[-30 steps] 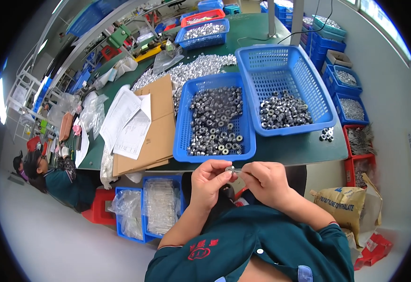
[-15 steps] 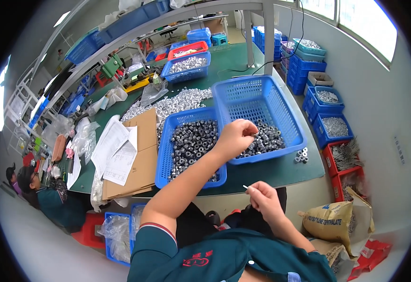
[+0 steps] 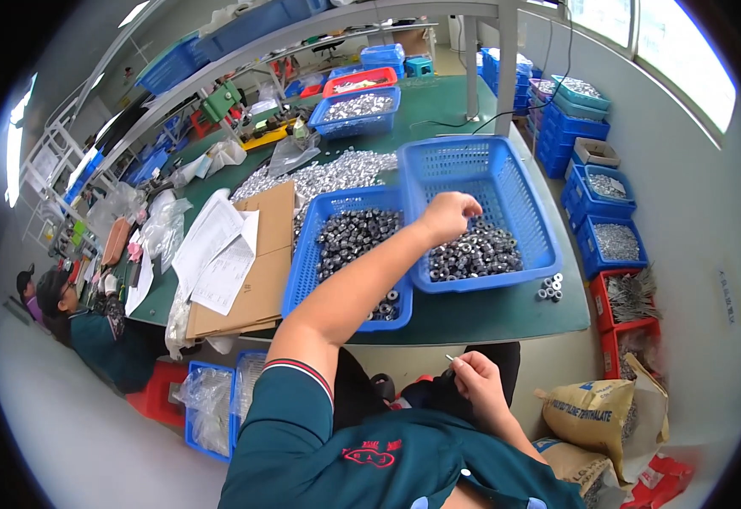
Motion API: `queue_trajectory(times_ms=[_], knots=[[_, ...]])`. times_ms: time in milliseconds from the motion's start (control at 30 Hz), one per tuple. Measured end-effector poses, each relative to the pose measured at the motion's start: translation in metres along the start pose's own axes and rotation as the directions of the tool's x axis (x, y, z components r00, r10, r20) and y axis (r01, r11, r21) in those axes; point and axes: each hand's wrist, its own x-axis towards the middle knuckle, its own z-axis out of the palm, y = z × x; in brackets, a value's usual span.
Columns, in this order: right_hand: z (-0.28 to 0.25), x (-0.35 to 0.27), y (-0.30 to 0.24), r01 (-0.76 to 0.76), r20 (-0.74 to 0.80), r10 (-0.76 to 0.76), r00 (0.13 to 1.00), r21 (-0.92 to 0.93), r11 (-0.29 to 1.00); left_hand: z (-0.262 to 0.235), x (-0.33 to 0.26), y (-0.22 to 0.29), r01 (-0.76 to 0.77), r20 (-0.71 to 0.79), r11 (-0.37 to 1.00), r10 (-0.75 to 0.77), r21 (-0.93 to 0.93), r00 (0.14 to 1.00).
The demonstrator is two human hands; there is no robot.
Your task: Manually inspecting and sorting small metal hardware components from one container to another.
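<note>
Above the right blue basket (image 3: pixel 533 212), my left hand (image 3: pixel 449 217) hangs with its fingers curled together; whether anything sits in them is hidden. Below it, dark and silver ring-shaped metal parts (image 3: pixel 480 253) lie heaped in the basket's near end. My left forearm crosses the left blue basket (image 3: pixel 296 293), which is filled with similar metal parts (image 3: pixel 352 242). Closer to my body, below the table's front edge, my right hand (image 3: pixel 479 380) pinches a thin, short light-coloured pin (image 3: pixel 449 357) between thumb and finger.
Several loose rings (image 3: pixel 550 288) lie by the right basket's corner. Cardboard (image 3: pixel 270 229) and papers (image 3: pixel 226 271) are at the left. Silver parts (image 3: pixel 336 174) spread behind the baskets. Stacked crates (image 3: pixel 612 242) and sacks (image 3: pixel 587 407) stand at the right. A co-worker (image 3: pixel 90 339) sits far left.
My left hand has risen away from the parts in the right basket, toward the basket's far side. My right hand still pinches the pin, slightly lower. The whole view has shifted a little.
</note>
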Motion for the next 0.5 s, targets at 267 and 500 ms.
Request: queue_trajectory(times_ms=[267,500], knots=[[-0.002,0.008,0.020,-0.087,0.059,0.089,0.994,-0.045,0.995,-0.121,-0.115,0.000,0.280,0.124,0.955,-0.291,0.100,0.949],[0.014,0.017,0.025,-0.106,0.140,0.122,0.983,-0.117,0.987,-0.097,-0.162,-0.028,0.346,0.219,0.912,-0.392,0.222,0.893]])
